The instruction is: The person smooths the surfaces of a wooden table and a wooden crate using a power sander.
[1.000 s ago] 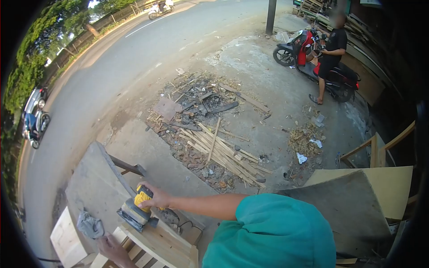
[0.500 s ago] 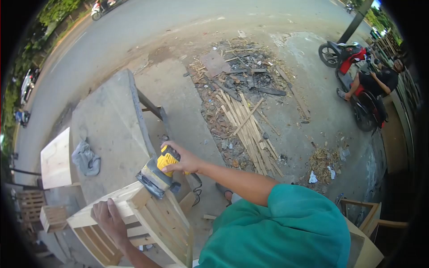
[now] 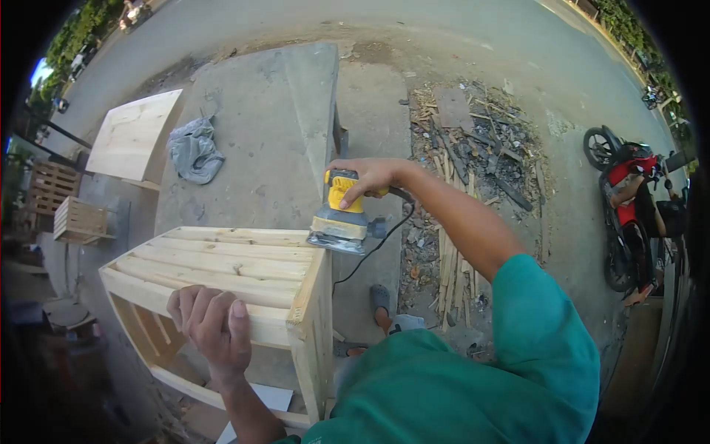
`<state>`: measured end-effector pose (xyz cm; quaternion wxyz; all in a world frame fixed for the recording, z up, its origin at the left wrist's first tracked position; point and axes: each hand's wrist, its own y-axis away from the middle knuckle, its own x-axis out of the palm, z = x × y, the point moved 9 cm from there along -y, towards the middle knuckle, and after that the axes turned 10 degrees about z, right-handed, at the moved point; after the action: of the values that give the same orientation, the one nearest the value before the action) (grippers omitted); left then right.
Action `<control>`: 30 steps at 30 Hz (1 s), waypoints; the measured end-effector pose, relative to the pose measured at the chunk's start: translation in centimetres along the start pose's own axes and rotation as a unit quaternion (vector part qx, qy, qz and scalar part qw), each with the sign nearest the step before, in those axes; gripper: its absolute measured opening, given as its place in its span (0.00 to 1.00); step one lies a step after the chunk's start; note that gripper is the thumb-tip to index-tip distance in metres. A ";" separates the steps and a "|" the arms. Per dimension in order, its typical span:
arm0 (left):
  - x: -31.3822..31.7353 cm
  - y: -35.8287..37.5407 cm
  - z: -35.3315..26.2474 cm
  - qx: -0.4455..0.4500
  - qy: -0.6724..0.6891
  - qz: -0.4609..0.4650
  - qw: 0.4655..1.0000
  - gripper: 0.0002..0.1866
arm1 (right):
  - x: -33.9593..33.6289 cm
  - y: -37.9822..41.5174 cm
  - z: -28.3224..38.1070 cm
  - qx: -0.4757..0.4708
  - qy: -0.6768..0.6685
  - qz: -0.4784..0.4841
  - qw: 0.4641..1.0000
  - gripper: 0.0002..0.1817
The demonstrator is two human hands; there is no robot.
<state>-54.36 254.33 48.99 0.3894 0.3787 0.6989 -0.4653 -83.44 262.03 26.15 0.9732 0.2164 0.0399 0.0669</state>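
Note:
A slatted wooden crate of pale boards stands in front of me, against the near end of the workbench. My left hand is closed over its near top rail, fingers curled on the wood. In my right hand is a yellow and grey electric sander, gripped by its top. The sander's pad sits right at the crate's far right top corner. From its back a black cord loops down toward the ground.
The grey workbench extends away from me, with a crumpled grey cloth on it. Beside it at left are a pale wooden panel and a small crate. Right lie scrap strips; farther right, a person is on a red motorcycle.
My view has turned, showing the crate's slatted top more fully. The sander, still in my right hand, is more upright and at the far right corner. My left hand still grips the rail.

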 end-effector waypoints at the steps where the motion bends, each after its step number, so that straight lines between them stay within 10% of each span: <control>1: 0.1 0.1 0.1 0.011 -0.005 -0.010 1.000 0.19 | -0.1 -0.3 0.1 0.021 0.010 0.018 1.000 0.43; 25: 1.9 -0.1 1.2 -0.007 0.008 0.049 0.999 0.19 | 1.3 -1.1 4.4 0.000 0.036 0.080 0.996 0.50; 30: 1.2 0.3 2.8 -0.037 0.140 -0.074 0.987 0.23 | 3.1 1.3 10.0 -0.059 0.046 0.107 0.991 0.49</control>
<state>-54.06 251.93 47.09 0.2660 0.3724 0.7895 -0.4090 -79.48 259.46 35.53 0.9686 0.1580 0.0573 0.1832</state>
